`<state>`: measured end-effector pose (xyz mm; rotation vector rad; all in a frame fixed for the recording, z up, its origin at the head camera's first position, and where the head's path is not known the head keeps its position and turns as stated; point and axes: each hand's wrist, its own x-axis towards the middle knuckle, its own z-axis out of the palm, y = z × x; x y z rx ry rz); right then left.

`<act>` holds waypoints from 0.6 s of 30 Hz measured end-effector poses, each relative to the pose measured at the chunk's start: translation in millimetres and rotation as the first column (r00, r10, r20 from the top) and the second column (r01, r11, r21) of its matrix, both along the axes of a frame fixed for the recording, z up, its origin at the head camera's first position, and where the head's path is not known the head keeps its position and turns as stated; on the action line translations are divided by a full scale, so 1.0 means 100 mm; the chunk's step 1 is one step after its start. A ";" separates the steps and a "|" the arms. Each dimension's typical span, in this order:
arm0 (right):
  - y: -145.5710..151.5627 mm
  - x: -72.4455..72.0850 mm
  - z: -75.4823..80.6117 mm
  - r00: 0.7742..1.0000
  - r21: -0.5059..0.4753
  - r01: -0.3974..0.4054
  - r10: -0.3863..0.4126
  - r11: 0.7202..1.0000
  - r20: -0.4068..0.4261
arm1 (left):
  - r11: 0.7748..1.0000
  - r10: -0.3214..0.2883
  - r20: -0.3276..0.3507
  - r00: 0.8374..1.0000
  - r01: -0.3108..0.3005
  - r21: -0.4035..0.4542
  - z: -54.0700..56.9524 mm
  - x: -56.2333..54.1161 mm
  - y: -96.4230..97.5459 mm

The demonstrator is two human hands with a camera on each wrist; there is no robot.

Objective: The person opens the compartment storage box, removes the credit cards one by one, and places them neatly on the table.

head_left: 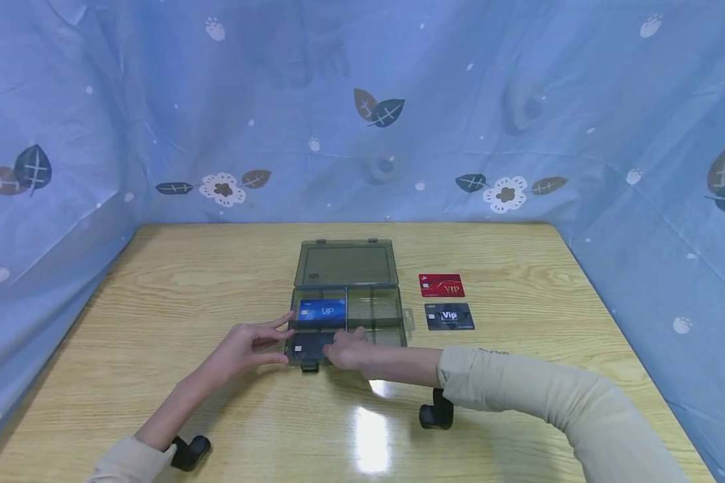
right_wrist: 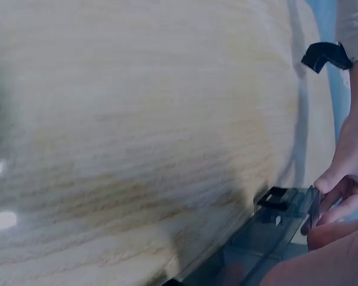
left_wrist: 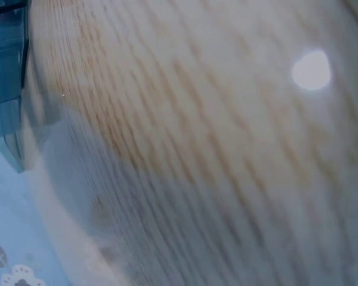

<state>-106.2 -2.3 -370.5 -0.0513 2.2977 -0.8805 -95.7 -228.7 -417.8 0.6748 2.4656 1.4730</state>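
Note:
A transparent grey divided box lies on the table with its lid folded back. A blue VIP card rests in its rear left compartment. In the front left compartment is a black VIP card, its right end covered by my right hand, whose curled fingers hold it there. My left hand is at the box's left side, fingers spread and fingertips touching the wall. The right wrist view shows the left hand at the box corner beside the black latch. A fingertip barely enters the left wrist view.
To the right of the box, a red VIP card lies behind a dark grey Vip card, both flat on the wooden table. A blue patterned cloth hangs around the back and sides. Black wrist mounts hang below both forearms.

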 end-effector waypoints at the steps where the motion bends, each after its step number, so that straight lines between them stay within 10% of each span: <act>1: 0.00 0.01 0.01 1.000 -0.008 0.009 -0.009 1.000 0.001 | 1.000 0.000 0.003 1.000 0.000 0.001 0.00 0.00 0.00; 18: -0.01 0.04 0.02 0.969 -0.263 0.243 -0.223 0.934 0.103 | 1.000 -0.003 -0.016 1.000 0.003 -0.012 0.01 0.00 0.00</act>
